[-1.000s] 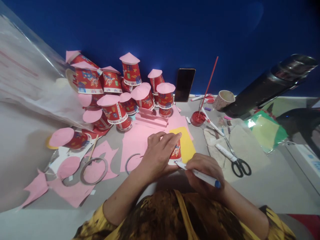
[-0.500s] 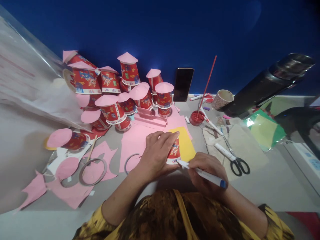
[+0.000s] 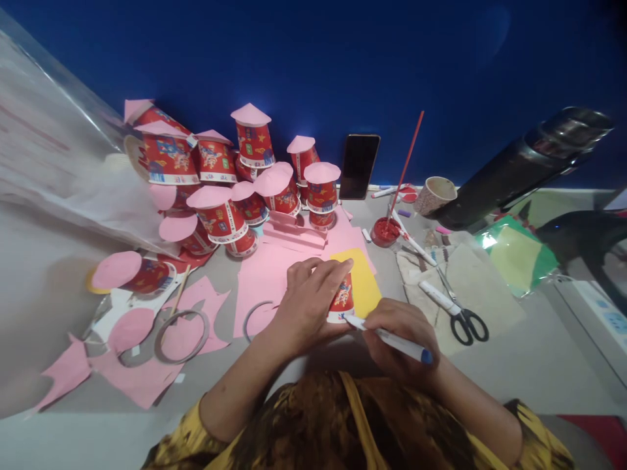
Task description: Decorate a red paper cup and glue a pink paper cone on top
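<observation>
The left hand (image 3: 311,300) grasps a red patterned paper cup (image 3: 343,297), its fingers spread over the side, beside yellow paper (image 3: 363,287) on the tabletop (image 3: 529,359). The right hand's (image 3: 404,336) fingers grip a white marker (image 3: 396,341) with a blue end, its tip at the cup's white rim.

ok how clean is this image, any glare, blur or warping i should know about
Head view: wide-angle stretch tilts the tall black metal flask; glare spots the shiny green plastic packet; fine print on the red paper cup in hand looks soft
</observation>
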Available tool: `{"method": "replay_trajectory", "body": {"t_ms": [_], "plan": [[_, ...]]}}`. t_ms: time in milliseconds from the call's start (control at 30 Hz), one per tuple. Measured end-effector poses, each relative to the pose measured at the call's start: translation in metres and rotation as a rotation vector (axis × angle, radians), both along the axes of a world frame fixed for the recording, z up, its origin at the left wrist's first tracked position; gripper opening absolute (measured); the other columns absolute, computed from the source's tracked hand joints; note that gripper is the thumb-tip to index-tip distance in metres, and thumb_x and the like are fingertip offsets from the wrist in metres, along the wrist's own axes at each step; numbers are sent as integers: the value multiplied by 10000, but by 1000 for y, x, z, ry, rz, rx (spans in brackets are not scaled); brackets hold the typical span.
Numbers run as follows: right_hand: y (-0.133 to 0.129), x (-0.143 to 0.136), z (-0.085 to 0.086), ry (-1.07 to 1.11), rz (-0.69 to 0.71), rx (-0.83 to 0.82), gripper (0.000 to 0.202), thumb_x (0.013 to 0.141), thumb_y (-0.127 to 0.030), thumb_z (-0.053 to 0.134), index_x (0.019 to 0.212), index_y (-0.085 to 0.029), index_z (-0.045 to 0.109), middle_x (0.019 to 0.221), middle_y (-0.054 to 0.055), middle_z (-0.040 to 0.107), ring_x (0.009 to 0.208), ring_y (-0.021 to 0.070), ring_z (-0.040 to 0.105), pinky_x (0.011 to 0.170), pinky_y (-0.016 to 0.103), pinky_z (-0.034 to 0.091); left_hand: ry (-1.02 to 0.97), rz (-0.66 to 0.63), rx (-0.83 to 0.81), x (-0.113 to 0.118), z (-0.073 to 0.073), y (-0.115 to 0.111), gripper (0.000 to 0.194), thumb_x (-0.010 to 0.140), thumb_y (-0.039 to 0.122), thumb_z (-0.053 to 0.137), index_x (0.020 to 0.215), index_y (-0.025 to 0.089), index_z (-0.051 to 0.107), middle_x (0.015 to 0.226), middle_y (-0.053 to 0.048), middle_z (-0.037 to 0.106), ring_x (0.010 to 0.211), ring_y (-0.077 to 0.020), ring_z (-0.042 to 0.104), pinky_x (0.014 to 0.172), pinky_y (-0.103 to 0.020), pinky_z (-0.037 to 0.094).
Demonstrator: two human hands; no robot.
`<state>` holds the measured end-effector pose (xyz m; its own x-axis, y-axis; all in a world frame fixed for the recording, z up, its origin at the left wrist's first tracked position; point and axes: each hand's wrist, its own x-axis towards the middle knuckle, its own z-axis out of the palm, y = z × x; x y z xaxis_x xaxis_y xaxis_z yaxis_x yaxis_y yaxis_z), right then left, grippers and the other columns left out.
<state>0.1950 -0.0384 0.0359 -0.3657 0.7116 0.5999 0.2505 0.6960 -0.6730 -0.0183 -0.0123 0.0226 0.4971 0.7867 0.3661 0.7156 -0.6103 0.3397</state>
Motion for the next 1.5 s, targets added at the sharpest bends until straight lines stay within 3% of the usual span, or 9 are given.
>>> {"method": "replay_trajectory", "body": {"t_ms": [400,967,1500], "plan": [[1,4,6,62,-40,46,131,855,-83,602,906,-202,619,667,14,665,540,153,614,535,277,479,-120,11,-45,-5,7,4,1020,723,574,877,1514,201,351,1363,-162,618,1209,-354,545,1036,-473,361],[1,2,1,38,-43,32,111,896,-107,592,893,-216,610,665,10,665,550,150,600,543,287,468,-22,4,-54,-4,-2,5,1078,688,580,899,1534,194,355,1392,-180,618,1224,-381,515,1038,-499,338],[1,0,5,-47,-54,-2,141,934,-145,572,818,-222,594,646,-12,656,545,139,604,540,267,432,32,11,-30,-1,-2,-1,959,784,537,828,1563,192,388,1403,-176,623,1265,-384,474,1071,-505,305]]}}
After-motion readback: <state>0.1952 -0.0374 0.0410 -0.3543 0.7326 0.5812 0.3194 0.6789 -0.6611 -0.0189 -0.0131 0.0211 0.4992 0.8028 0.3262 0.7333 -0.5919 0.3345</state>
